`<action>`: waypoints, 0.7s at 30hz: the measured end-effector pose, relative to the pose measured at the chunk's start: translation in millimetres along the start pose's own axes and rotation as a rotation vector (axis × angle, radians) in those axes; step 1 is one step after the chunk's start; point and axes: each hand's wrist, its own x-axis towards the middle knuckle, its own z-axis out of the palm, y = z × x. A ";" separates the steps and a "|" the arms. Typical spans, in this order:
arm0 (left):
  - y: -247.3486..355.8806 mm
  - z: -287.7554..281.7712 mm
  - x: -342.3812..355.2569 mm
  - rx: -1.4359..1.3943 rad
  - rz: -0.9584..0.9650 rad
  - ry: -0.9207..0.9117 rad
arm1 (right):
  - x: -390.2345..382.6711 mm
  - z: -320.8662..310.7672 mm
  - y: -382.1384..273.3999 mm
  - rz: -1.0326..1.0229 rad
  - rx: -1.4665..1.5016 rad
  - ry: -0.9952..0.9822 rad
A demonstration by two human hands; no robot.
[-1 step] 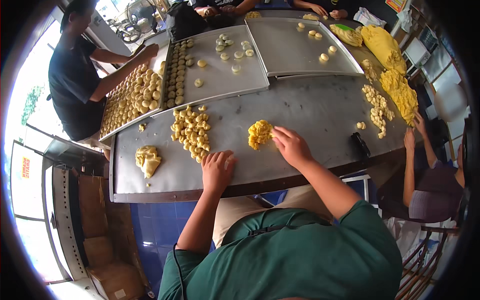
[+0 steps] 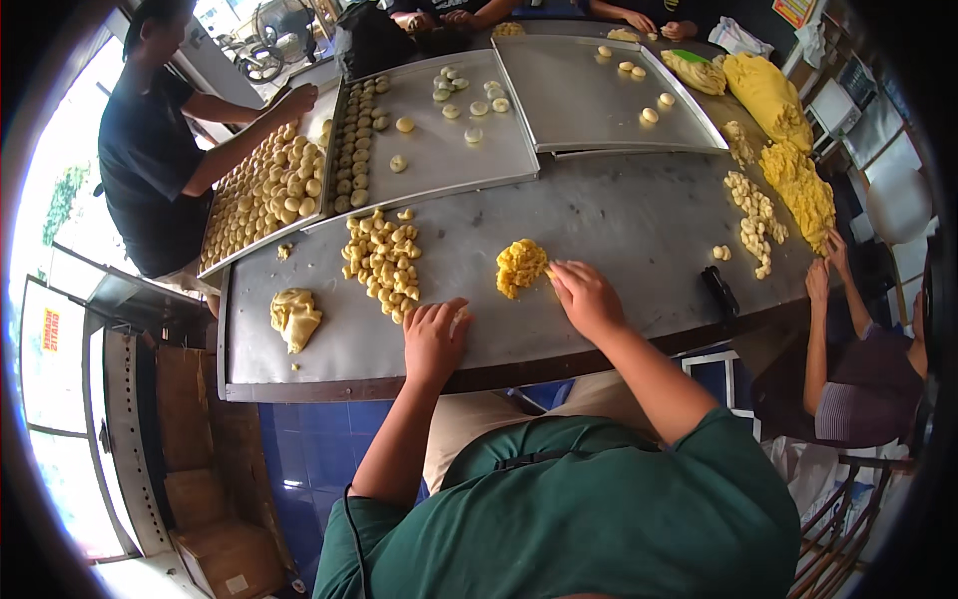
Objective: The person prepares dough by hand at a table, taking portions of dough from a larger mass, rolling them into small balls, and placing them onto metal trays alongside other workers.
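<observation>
My left hand (image 2: 435, 341) rests at the near part of the metal table, fingers curled down around a pale piece of dough (image 2: 461, 315) that shows beside the thumb. Just beyond it lies a pile of small dough pieces (image 2: 382, 262). My right hand (image 2: 589, 304) is low over the table with its fingertips together on a small bit of yellow filling (image 2: 550, 272). Left of those fingertips, slightly apart, sits a mound of crumbly yellow filling (image 2: 520, 268). A larger smooth lump of dough (image 2: 295, 317) lies at the left.
Metal trays (image 2: 449, 170) with dough balls stand along the far side. A person (image 2: 150, 140) works over the left tray. On the right are a yellow filling heap (image 2: 798, 190), white dough pieces (image 2: 753, 222), a black object (image 2: 717, 290) and another person's hands (image 2: 826, 270).
My right hand has drawn slightly away from the yellow mound, opening a small gap. My left hand has turned a little, and a pale bit now shows by its thumb.
</observation>
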 end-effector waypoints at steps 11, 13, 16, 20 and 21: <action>2.0 -1.5 3.9 0.086 0.014 -0.056 | 31.8 35.7 1.8 -0.051 -0.455 0.192; -2.9 -3.1 -0.5 0.111 0.003 -0.041 | 18.8 45.1 2.9 -0.043 -0.334 0.109; -0.5 -1.2 -0.4 0.064 0.024 0.002 | 9.2 33.3 4.4 -0.096 -0.128 -0.015; 2.3 -3.5 2.2 0.037 0.028 -0.038 | 0.8 -2.3 5.6 -0.133 0.059 -0.028; -1.5 -3.5 0.6 0.043 0.082 -0.023 | -1.9 -3.4 5.5 -0.017 0.104 0.055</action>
